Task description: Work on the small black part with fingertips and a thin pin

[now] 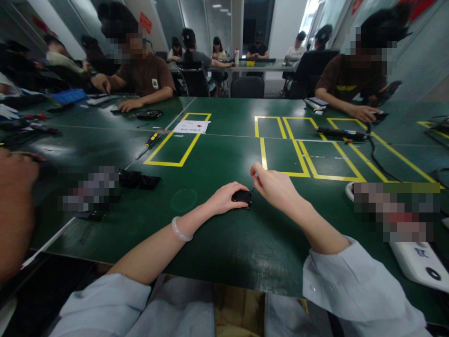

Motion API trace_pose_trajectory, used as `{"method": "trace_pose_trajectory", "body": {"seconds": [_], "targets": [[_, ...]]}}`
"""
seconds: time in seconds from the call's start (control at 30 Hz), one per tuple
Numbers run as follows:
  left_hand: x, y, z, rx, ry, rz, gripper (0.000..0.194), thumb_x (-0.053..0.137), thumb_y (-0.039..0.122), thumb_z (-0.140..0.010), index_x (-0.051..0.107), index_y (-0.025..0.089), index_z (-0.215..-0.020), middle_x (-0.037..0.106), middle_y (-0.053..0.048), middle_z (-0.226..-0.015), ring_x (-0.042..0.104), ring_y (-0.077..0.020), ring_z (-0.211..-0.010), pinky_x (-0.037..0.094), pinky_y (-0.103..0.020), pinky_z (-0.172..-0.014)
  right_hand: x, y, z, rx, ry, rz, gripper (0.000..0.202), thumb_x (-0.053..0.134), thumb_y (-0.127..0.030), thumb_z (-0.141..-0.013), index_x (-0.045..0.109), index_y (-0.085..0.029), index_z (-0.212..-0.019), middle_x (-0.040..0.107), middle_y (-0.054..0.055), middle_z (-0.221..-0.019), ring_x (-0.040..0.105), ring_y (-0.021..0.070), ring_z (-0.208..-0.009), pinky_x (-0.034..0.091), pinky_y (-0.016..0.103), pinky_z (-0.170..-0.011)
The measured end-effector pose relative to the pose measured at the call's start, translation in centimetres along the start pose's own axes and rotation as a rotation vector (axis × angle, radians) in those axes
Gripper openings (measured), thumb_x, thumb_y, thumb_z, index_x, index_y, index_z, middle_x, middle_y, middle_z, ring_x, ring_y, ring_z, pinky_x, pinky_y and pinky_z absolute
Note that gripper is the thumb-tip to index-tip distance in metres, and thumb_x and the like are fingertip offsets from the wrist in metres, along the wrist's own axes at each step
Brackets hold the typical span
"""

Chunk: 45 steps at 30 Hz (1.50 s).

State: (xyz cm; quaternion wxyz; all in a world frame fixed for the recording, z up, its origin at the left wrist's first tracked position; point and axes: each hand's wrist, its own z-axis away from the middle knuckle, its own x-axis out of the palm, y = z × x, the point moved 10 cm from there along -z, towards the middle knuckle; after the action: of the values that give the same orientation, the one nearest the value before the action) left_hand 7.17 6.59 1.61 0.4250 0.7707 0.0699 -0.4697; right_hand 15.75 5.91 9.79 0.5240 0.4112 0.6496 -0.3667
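A small black flat-topped part rests on the green table in front of me. My left hand grips it, fingers over the far side and thumb along the near side. Just to its right, my right hand is closed in a pinch, with a thin dark piece showing below the fingers at the black part's right edge. Whether that piece is a tool tip or belongs to the part, I cannot tell. A pale bracelet circles my left wrist.
Yellow tape outlines mark the green table. A yellow-black screwdriver and paper label lie left; dark pieces sit nearer. A black corded tool and white device are right. Co-workers sit opposite; another person's arm shows left.
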Motion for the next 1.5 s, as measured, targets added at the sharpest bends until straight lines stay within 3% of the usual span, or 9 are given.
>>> {"method": "trace_pose_trajectory", "body": {"seconds": [0.13, 0.3, 0.57, 0.8, 1.07, 1.33, 1.5], "targets": [[0.10, -0.08, -0.03, -0.002, -0.005, 0.004, 0.040, 0.066, 0.044, -0.080, 0.058, 0.023, -0.113, 0.059, -0.004, -0.102, 0.058, -0.0214, -0.094, 0.044, -0.032, -0.083, -0.37, -0.27, 0.08, -0.025, 0.022, -0.019, 0.021, 0.032, -0.028, -0.094, 0.049, -0.021, -0.104, 0.067, 0.002, -0.076, 0.060, 0.0154, -0.063, 0.019, 0.026, -0.050], [0.24, -0.32, -0.05, -0.004, 0.000, 0.008, 0.040, 0.066, 0.043, -0.080, 0.058, 0.023, -0.113, 0.059, -0.005, -0.103, 0.057, -0.0217, -0.095, 0.043, -0.033, -0.085, -0.02, -0.20, 0.10, -0.012, -0.030, 0.028, 0.029, 0.029, -0.038, -0.096, 0.051, -0.021, -0.101, 0.067, 0.004, -0.074, 0.059, 0.0158, -0.062, 0.018, 0.026, -0.050], [0.04, -0.14, 0.00, -0.011, -0.006, 0.015, 0.039, 0.065, 0.043, -0.080, 0.058, 0.023, -0.112, 0.059, -0.005, -0.102, 0.057, -0.0215, -0.094, 0.044, -0.032, -0.083, -0.23, -0.23, 0.16, -0.024, 0.004, -0.043, 0.023, 0.032, -0.026, -0.092, 0.049, -0.021, -0.107, 0.067, 0.002, -0.077, 0.059, 0.0152, -0.063, 0.019, 0.026, -0.050], [-0.01, -0.10, -0.02, -0.009, 0.006, 0.014, 0.040, 0.066, 0.044, -0.080, 0.058, 0.023, -0.113, 0.060, -0.005, -0.103, 0.058, -0.0217, -0.095, 0.043, -0.033, -0.085, -0.07, -0.15, 0.10, -0.004, -0.020, 0.006, 0.028, 0.029, -0.038, -0.096, 0.050, -0.021, -0.102, 0.067, 0.004, -0.074, 0.060, 0.0167, -0.063, 0.019, 0.026, -0.050], [-0.07, -0.03, 0.02, -0.010, 0.002, 0.003, 0.038, 0.065, 0.043, -0.080, 0.058, 0.023, -0.112, 0.059, -0.004, -0.101, 0.057, -0.0210, -0.093, 0.044, -0.032, -0.083, -0.09, 0.15, 0.06, 0.005, 0.015, -0.046, 0.024, 0.029, -0.029, -0.095, 0.045, -0.020, -0.110, 0.067, 0.002, -0.078, 0.062, 0.0178, -0.068, 0.021, 0.026, -0.051], [0.14, -0.24, 0.01, -0.007, -0.004, -0.008, 0.039, 0.065, 0.043, -0.080, 0.057, 0.022, -0.112, 0.059, -0.005, -0.102, 0.057, -0.0215, -0.095, 0.044, -0.032, -0.084, 0.12, 0.25, -0.03, 0.020, -0.017, 0.014, 0.028, 0.027, -0.038, -0.097, 0.048, -0.021, -0.105, 0.067, 0.003, -0.075, 0.061, 0.0184, -0.066, 0.020, 0.026, -0.051], [0.06, -0.25, 0.06, -0.004, -0.001, -0.007, 0.039, 0.065, 0.043, -0.081, 0.057, 0.022, -0.112, 0.058, -0.004, -0.101, 0.057, -0.0214, -0.095, 0.043, -0.032, -0.083, 0.11, 0.16, -0.05, 0.018, -0.017, -0.010, 0.024, 0.028, -0.029, -0.096, 0.046, -0.021, -0.109, 0.068, 0.003, -0.077, 0.061, 0.0179, -0.066, 0.021, 0.026, -0.052]]}}
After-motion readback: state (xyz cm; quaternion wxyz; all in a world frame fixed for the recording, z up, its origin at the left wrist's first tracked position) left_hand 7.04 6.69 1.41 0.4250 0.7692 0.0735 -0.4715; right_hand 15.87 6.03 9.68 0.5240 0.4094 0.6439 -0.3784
